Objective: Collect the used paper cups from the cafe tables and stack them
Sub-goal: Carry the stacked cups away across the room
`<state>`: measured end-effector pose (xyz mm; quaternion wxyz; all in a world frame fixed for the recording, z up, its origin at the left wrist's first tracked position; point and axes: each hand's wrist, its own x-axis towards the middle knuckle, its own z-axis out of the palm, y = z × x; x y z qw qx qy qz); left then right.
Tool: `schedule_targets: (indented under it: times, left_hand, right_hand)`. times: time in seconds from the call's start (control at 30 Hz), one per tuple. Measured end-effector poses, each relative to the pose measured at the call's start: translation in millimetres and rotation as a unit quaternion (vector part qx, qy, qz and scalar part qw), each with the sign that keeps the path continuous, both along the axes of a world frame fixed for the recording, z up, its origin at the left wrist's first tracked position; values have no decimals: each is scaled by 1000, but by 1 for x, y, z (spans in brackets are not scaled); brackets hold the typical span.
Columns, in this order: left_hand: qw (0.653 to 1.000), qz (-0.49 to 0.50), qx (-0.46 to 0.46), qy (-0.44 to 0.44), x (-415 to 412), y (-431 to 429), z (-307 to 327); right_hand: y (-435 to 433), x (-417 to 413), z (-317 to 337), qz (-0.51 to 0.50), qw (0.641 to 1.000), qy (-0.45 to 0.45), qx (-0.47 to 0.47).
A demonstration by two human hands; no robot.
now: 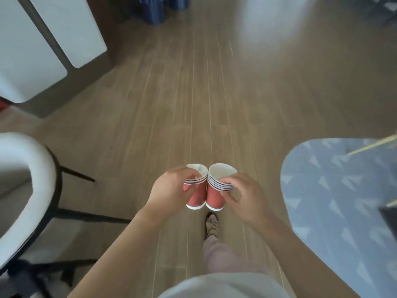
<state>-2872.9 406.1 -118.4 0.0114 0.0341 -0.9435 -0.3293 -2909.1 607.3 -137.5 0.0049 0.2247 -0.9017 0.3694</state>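
Two nested paper-cup stacks, left stack [196, 195] and right stack [216, 195], touch; your left hand [169, 188] and right hand [247, 196] each grip one below the rims; light and crushable, so squeeze gently.

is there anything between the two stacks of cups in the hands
No. In the head view the left stack and the right stack press side by side, touching, nothing between them.

— What do we carry here?

— We carry two stacks of red paper cups, white inside, white at rim and base. The left stack [196, 191] shows about four nested rims; the right stack [217, 190] shows about five.

— How do they sit?

— Both stand roughly upright, mouths tilted slightly away from us, their sides touching, held in the air above the floor.
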Motion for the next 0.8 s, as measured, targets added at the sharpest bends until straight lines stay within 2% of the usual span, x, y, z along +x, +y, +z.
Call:
schedule_targets:
  times: [0.23, 0.57, 0.8]
  left_hand:
    - [999, 22, -33, 4, -198, -36, 15]
    - [993, 114, 12, -20, -412, -117, -9]
    - [995, 98, 23, -5, -610, -203, 6]
  right_hand:
    - [-36, -208, 4, 37, 999, 7, -6]
    - [-131, -448, -13, 88, 996, -12, 4]
    - [-210, -644, 8, 102, 994, -21, 29]
